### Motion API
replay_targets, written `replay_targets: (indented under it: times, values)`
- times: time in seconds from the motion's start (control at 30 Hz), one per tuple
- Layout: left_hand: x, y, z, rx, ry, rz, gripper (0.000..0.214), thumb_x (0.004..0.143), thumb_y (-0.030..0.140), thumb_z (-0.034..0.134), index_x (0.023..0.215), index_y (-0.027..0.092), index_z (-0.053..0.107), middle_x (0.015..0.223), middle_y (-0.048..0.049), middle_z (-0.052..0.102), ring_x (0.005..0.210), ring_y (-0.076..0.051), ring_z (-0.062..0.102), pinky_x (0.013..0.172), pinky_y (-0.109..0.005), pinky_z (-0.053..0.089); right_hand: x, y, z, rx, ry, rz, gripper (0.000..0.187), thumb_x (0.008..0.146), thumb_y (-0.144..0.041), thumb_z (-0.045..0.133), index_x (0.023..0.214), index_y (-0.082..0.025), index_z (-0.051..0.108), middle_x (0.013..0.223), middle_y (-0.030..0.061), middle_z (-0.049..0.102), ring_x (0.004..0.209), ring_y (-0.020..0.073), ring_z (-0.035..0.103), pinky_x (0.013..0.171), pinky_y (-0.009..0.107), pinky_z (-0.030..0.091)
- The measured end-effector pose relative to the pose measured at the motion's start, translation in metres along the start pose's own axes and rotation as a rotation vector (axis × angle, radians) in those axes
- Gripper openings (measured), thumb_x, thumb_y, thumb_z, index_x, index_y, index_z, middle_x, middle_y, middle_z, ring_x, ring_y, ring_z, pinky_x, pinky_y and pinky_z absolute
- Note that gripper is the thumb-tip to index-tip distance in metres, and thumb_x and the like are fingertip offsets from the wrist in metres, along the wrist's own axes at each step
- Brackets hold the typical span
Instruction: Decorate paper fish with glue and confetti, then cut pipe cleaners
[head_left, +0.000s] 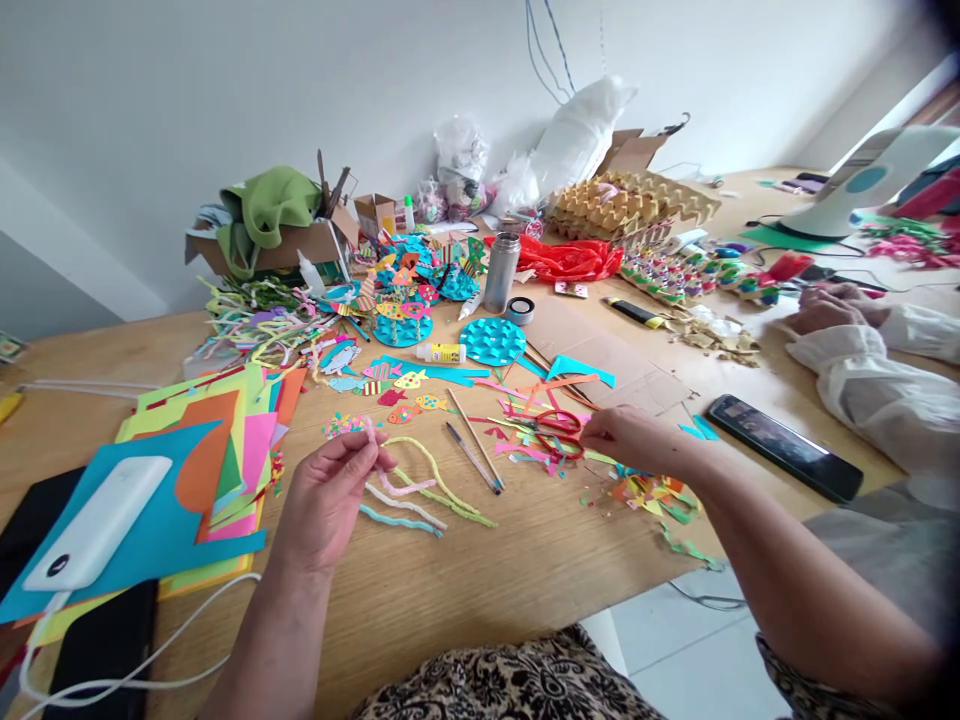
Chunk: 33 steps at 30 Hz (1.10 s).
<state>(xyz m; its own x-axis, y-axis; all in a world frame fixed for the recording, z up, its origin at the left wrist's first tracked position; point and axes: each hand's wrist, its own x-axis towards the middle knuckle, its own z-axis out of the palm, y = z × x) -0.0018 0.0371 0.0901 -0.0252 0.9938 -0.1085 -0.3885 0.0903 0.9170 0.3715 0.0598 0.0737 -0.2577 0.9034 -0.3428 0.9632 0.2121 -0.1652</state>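
My left hand [326, 497] is closed in a pinch on the end of a pink wavy paper strip [401, 487], just above the wooden table [480, 570]. Green and blue wavy strips [435, 490] lie beside it. My right hand [626, 437] reaches to the red-handled scissors [559, 432], its fingers curled at the handles among pink and yellow paper scraps. Whether it grips them is unclear. Two thin sticks [474, 452] lie between my hands.
A stack of coloured paper [217, 460] with a white power bank [97, 520] lies at left. A black phone [784, 447] lies at right. Paper fish, blue discs [491, 341], a glue bottle [442, 352] and a metal flask [501, 270] sit behind. Another person's hands [821, 310] rest at far right.
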Motion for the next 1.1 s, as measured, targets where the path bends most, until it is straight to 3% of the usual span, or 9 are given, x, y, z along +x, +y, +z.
replay_targets:
  times: [0.1, 0.27, 0.4, 0.6, 0.7, 0.9, 1.0, 1.1]
  values:
    - [-0.001, 0.000, 0.001, 0.004, -0.013, -0.002, 0.026, 0.058, 0.029, 0.089, 0.079, 0.019, 0.078, 0.071, -0.0036, 0.072, 0.065, -0.013, 0.065, 0.066, -0.022, 0.051, 0.017, -0.001, 0.003, -0.125, 0.139, 0.063, 0.025, 0.087, -0.016, 0.047, 0.080, -0.017, 0.071, 0.079, 0.0056, 0.070, 0.071, 0.0160, 0.059, 0.059, 0.025, 0.034]
    - [-0.003, 0.000, 0.000, 0.025, -0.034, 0.022, 0.023, 0.062, 0.028, 0.086, 0.081, 0.019, 0.078, 0.070, -0.0037, 0.071, 0.066, -0.014, 0.065, 0.066, -0.024, 0.051, 0.045, -0.003, 0.014, -0.220, 0.103, 0.005, 0.024, 0.089, -0.020, 0.051, 0.078, -0.014, 0.071, 0.082, 0.0099, 0.071, 0.075, 0.0182, 0.062, 0.060, 0.026, 0.035]
    - [-0.003, 0.000, -0.002, 0.025, -0.030, 0.025, 0.024, 0.062, 0.028, 0.087, 0.081, 0.019, 0.078, 0.069, -0.0032, 0.071, 0.066, -0.013, 0.065, 0.066, -0.023, 0.051, 0.050, -0.005, 0.020, -0.293, 0.092, -0.034, 0.016, 0.087, -0.016, 0.056, 0.086, -0.011, 0.071, 0.087, 0.0135, 0.071, 0.080, 0.0204, 0.063, 0.067, 0.027, 0.038]
    - [-0.003, -0.002, -0.002, 0.011, -0.055, 0.014, 0.022, 0.063, 0.028, 0.087, 0.081, 0.020, 0.078, 0.071, -0.0033, 0.072, 0.066, -0.012, 0.065, 0.066, -0.021, 0.052, 0.026, -0.020, 0.006, -0.484, 0.206, -0.065, 0.029, 0.088, -0.002, 0.041, 0.102, -0.003, 0.066, 0.102, 0.0229, 0.065, 0.099, 0.0305, 0.057, 0.085, 0.038, 0.038]
    - [-0.003, -0.003, 0.000, -0.007, -0.072, 0.009, 0.020, 0.063, 0.026, 0.087, 0.081, 0.022, 0.078, 0.072, -0.0027, 0.073, 0.066, -0.011, 0.065, 0.066, -0.020, 0.053, 0.010, -0.029, -0.006, -0.585, 0.260, -0.007, 0.032, 0.088, 0.000, 0.036, 0.103, -0.004, 0.064, 0.098, 0.0225, 0.064, 0.093, 0.0304, 0.056, 0.080, 0.038, 0.039]
    - [-0.007, -0.004, 0.012, -0.046, -0.132, -0.025, 0.018, 0.064, 0.026, 0.086, 0.079, 0.021, 0.077, 0.072, -0.0026, 0.072, 0.061, -0.012, 0.066, 0.061, -0.022, 0.055, -0.020, -0.032, -0.023, -0.499, 0.374, 0.169, 0.029, 0.090, -0.004, 0.035, 0.102, -0.008, 0.060, 0.091, 0.0209, 0.063, 0.085, 0.0303, 0.053, 0.066, 0.035, 0.038]
    - [-0.010, -0.006, 0.021, -0.062, -0.181, -0.088, 0.016, 0.067, 0.025, 0.083, 0.081, 0.020, 0.076, 0.068, -0.0021, 0.071, 0.060, -0.013, 0.066, 0.059, -0.023, 0.055, -0.035, -0.027, -0.026, -0.473, 0.505, 0.262, 0.026, 0.093, -0.013, 0.036, 0.101, -0.008, 0.061, 0.089, 0.0196, 0.064, 0.085, 0.0303, 0.054, 0.065, 0.035, 0.038]
    - [-0.012, -0.008, 0.032, -0.045, -0.227, -0.181, 0.018, 0.070, 0.027, 0.080, 0.083, 0.017, 0.074, 0.063, -0.0015, 0.069, 0.055, -0.013, 0.065, 0.054, -0.022, 0.054, -0.047, -0.020, -0.024, -0.332, 0.582, 0.346, 0.036, 0.098, -0.035, 0.037, 0.096, -0.012, 0.064, 0.085, 0.0152, 0.065, 0.081, 0.0274, 0.057, 0.066, 0.033, 0.039]
